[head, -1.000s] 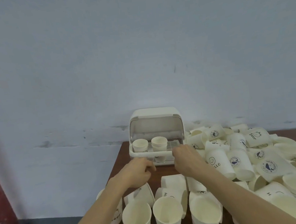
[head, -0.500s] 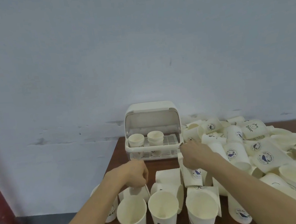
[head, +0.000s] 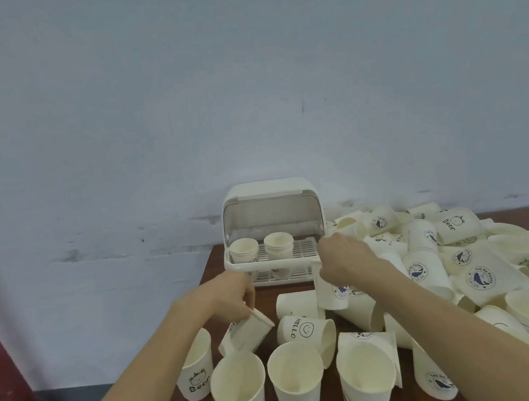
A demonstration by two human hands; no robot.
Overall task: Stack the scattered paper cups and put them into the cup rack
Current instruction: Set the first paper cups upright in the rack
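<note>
Our left hand [head: 233, 295] fingers pinch a tilted paper cup [head: 248, 331] at seven o'clock from the cup rack [head: 272, 232]; our right hand [head: 343, 257] fingers pinch another cup [head: 333, 290]. Light, crushable walls: we should hold them gently near the rim.

Both hands [head: 230, 295] off rack [head: 272, 232], onto cups [head: 248, 331]

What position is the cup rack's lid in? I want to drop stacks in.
Open: the cup rack lid is flipped up, exposing two cup stacks on its grid shelf.
</note>
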